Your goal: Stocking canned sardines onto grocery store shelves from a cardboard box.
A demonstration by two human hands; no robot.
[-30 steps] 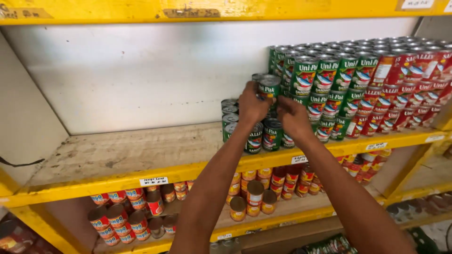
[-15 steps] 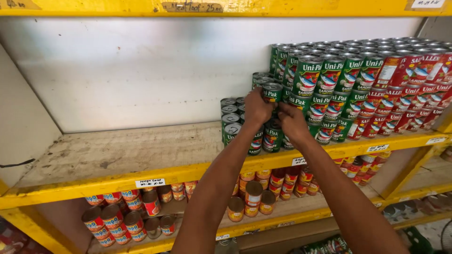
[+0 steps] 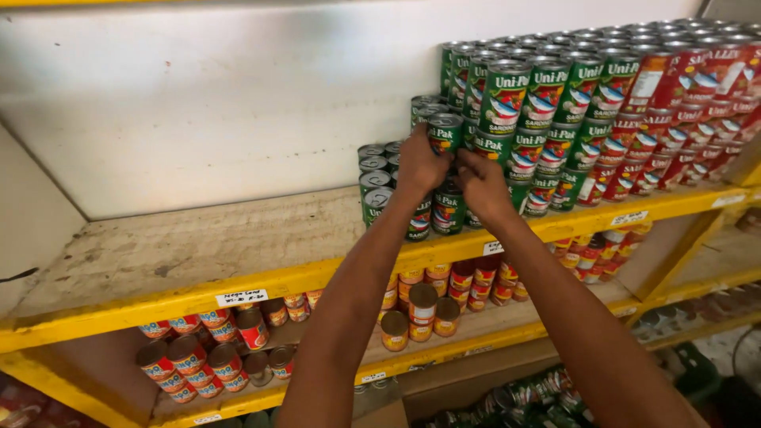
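Two hands meet at a stack of green-labelled cans on a yellow-edged shelf.
Both forearms reach up and forward; the left hand (image 3: pixel 418 165) curls its fingers around a green can (image 3: pixel 445 131) atop the stack, while the right hand (image 3: pixel 481 186) presses bent fingers against the cans beside it. Red-labelled cans (image 3: pixel 697 119) fill the right; a white tag (image 3: pixel 241 297) sits on the shelf edge (image 3: pixel 119 313).

Left of the green cans (image 3: pixel 507 127) the shelf (image 3: pixel 198 246) lies bare, wide open to a hand. Rightward, green then red cans (image 3: pixel 697 103) stack wall-tight. Both hands (image 3: pixel 452 170) crowd the stack's left edge.
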